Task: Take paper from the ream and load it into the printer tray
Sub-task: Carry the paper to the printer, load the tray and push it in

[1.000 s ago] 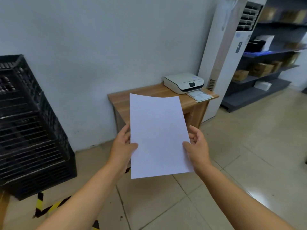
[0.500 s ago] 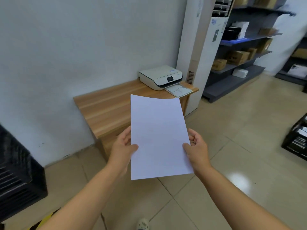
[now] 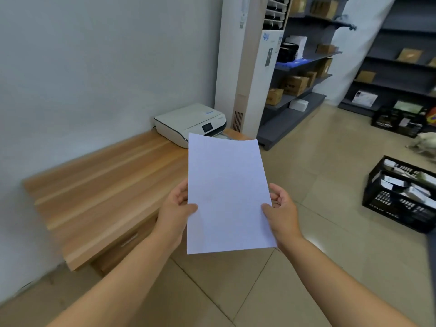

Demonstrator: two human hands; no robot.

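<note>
I hold white paper [image 3: 227, 197] upright in front of me, long side vertical. My left hand [image 3: 175, 210] grips its left edge and my right hand [image 3: 282, 212] grips its right edge, thumbs on the front. Beyond the paper's top edge, a white printer [image 3: 188, 122] with a small dark screen sits at the far right end of a wooden table [image 3: 106, 185]. The paper hides most of the printer's front tray; only a sliver shows. No ream is in view.
A tall white floor air conditioner [image 3: 247, 67] stands right of the printer. Dark shelving [image 3: 304, 74] with cardboard boxes lines the back. A black crate [image 3: 401, 197] of items sits on the tiled floor at right, more crates behind it.
I have moved closer to the table and turned right; the printer is larger and nearer. The black crates at left left the view. Both hands still hold the paper the same way.
</note>
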